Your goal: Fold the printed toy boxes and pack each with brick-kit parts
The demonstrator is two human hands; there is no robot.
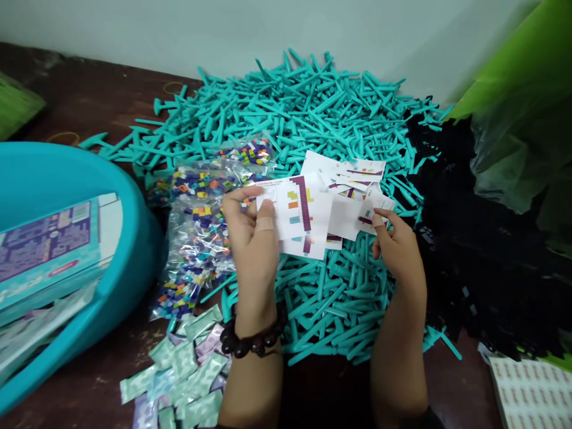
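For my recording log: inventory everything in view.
Sticks: many, teal, heaped centre
Sheets: several, white printed, centre
Brick bags: several, multicoloured, centre left
Packets: many, pastel, lower left
Tub: one, turquoise, left
Boxes: uncounted, multicoloured, in tub
Pieces: many, black, right
Large item: one, green, upper right
Plastic: uncounted, clear, right
Label sheet: at least one, white, lower right
Bundle: one, green, far left
Table: one, brown, underneath
Wall: one, pale, behind
Bracelet: one, dark, left wrist
Left hand: one, holding sheets
Right hand: one, touching a sheet
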